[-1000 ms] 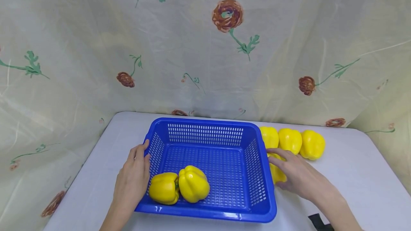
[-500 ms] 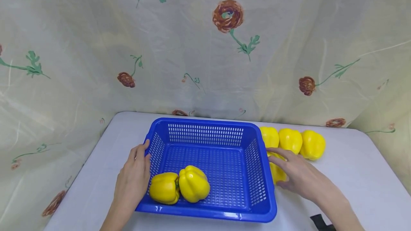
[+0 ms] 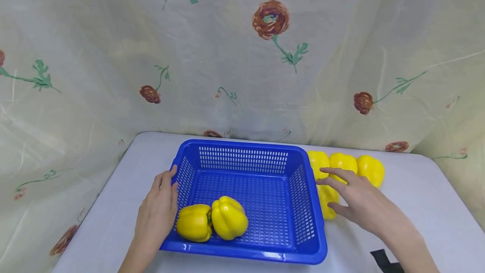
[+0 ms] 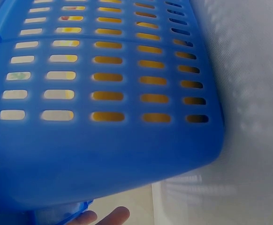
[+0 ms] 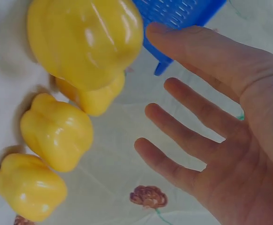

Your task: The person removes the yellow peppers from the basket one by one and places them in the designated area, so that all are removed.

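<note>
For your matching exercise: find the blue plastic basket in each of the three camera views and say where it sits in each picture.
Head view: the blue basket sits low at centre, two yellow peppers inside, the left hand on its left wall.
Left wrist view: its slotted wall fills nearly the whole picture.
Right wrist view: only a corner shows at the top, beyond the open right hand.
Shared landmark: the basket's slotted blue wall.

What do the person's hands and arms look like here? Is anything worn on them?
Both hands are bare: no gloves, rings or watch show on the left hand or the right hand. The forearms are bare too, with no sleeves in view. A black strap edge shows beside the right forearm.
</note>
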Demonstrator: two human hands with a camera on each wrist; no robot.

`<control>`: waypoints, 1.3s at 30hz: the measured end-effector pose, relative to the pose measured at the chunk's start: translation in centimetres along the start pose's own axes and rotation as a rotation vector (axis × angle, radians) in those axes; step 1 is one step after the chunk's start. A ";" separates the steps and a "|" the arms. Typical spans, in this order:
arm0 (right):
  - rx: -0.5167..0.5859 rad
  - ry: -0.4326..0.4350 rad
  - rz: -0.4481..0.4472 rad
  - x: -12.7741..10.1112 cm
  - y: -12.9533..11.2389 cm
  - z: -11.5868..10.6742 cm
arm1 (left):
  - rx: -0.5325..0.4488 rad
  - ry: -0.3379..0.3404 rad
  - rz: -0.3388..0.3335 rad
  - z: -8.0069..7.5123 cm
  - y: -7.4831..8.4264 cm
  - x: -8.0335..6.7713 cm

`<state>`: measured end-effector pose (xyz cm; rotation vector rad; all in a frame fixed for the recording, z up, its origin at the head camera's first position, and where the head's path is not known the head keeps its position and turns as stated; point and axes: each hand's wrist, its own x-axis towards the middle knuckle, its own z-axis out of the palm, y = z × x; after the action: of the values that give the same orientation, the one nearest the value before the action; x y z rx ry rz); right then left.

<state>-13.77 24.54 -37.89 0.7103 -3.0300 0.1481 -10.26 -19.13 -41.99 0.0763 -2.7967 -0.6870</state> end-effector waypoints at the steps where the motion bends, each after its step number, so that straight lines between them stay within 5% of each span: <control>1: 0.000 0.008 -0.001 0.0 -0.1 -0.2 | 0.000 0.000 0.000 0.0 0.0 0.0; 14: 0.043 0.063 -0.098 1.1 -3.5 -2.8 | 0.003 0.005 0.001 0.0 0.0 0.0; 39: 0.043 0.058 -0.393 4.3 -9.7 -3.0 | 0.007 -0.007 -0.002 -0.1 0.0 0.1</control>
<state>-13.34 14.30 -33.89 1.2589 -2.7708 0.2186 -10.33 -19.20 -41.92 0.0786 -2.8063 -0.6793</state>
